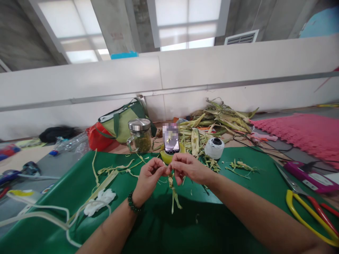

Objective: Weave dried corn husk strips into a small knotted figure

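My left hand [149, 179] is closed in a pinch, thumb against fingertips, with a dark beaded bracelet [134, 203] on its wrist. Against its fingertips, my right hand [191, 168] also pinches, its lower fingers curled. A small knotted piece of pale corn husk [173, 194] hangs from where the two hands meet, its split ends pointing down over the green mat [201, 225]. The fingertips hide its top. Just behind the hands a phone [171, 143] leans upright on a yellow roll [166, 156], its screen lit and partly blurred.
Behind are a lidded glass mug [140, 138], a white spool of thread [214, 148] and a heap of corn husks [225, 114]. Husk strips [106, 181] and crumpled white tissue [100, 201] lie left. Yellow-handled scissors [293, 208] and a purple device [309, 176] lie right.
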### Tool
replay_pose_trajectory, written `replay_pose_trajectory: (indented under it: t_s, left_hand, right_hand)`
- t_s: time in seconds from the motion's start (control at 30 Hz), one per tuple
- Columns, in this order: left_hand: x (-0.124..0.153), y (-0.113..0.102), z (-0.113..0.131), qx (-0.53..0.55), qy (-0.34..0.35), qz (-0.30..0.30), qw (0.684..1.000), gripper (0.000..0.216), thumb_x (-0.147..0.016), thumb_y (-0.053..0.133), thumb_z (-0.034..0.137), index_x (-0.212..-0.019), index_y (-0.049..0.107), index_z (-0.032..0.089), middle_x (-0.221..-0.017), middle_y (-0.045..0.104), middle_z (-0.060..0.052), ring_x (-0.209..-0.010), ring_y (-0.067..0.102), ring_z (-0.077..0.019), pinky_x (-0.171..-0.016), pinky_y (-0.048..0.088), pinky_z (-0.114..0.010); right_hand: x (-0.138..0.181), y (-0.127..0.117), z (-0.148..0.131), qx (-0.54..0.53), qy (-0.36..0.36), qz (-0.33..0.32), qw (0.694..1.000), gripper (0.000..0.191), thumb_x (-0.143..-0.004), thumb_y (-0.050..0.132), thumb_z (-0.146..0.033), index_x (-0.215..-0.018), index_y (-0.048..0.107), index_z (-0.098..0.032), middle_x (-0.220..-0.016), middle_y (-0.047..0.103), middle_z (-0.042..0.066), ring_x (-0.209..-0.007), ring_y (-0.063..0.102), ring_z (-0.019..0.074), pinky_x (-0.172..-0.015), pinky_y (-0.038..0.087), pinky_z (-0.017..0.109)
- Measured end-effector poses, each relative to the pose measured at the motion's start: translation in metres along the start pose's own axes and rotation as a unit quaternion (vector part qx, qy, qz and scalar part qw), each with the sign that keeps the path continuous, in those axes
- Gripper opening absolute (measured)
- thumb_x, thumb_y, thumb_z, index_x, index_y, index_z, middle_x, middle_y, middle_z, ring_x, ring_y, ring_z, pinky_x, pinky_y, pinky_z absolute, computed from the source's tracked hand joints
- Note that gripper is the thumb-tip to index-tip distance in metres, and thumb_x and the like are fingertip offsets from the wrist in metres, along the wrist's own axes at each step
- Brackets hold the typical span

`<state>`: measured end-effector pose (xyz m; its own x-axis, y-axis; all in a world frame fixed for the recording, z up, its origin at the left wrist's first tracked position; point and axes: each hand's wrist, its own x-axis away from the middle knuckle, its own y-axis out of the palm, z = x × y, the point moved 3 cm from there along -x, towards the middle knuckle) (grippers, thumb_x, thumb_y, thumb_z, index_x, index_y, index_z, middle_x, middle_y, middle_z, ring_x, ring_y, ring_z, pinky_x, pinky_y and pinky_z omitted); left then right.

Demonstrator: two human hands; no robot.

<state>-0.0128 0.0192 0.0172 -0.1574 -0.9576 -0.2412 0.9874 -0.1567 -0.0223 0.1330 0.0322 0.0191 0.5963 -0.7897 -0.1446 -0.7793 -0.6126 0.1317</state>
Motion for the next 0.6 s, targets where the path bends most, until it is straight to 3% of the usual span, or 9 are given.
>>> replay_pose_trajectory:
  t_s: [0.13,0.23,0.43,0.6]
  left_hand:
    - [0.001,0.0,0.001,-0.005,0.008,0.003,1.0,0.033,-0.068,0.072,0.044,-0.065,0.055,0.017,-0.059,0.061,0.0,-0.057,0.056,-0.0125,-0.057,0.047,-0.024]
    - [0.001,0.001,0.001,-0.011,0.008,-0.001,1.0,0.032,-0.068,0.072,0.044,-0.065,0.055,0.017,-0.059,0.062,0.0,-0.057,0.056,-0.0124,-0.057,0.048,-0.024]
    - [0.001,0.001,0.0,-0.002,-0.009,-0.001,1.0,0.033,-0.068,0.073,0.044,-0.066,0.054,0.017,-0.06,0.062,0.0,-0.057,0.056,-0.0124,-0.057,0.047,-0.024]
    - [-0.001,0.0,-0.002,0.009,-0.035,-0.008,0.999,0.035,-0.065,0.074,0.045,-0.065,0.054,0.017,-0.059,0.06,0.001,-0.057,0.054,-0.0116,-0.057,0.046,-0.023]
  right_hand:
    - [0.003,-0.007,-0.009,0.21,-0.051,0.077,0.973,0.027,-0.077,0.063,-0.041,-0.069,0.056,-0.016,-0.054,0.051,-0.005,-0.043,0.045,0.0069,-0.042,0.033,0.019]
    - [0.003,-0.009,-0.012,0.349,-0.077,0.046,0.933,0.013,-0.074,0.067,-0.025,-0.067,0.064,-0.015,-0.056,0.056,-0.003,-0.054,0.05,0.0091,-0.05,0.035,0.019]
    - [0.004,-0.008,-0.013,0.425,-0.091,-0.011,0.9,0.017,-0.084,0.054,-0.019,-0.07,0.061,-0.014,-0.06,0.055,-0.002,-0.055,0.046,0.0088,-0.051,0.034,0.019]
    - [0.005,-0.004,-0.016,0.4,-0.115,0.022,0.909,0.018,-0.083,0.058,-0.025,-0.067,0.055,-0.016,-0.06,0.049,-0.003,-0.054,0.044,0.0086,-0.049,0.033,0.019]
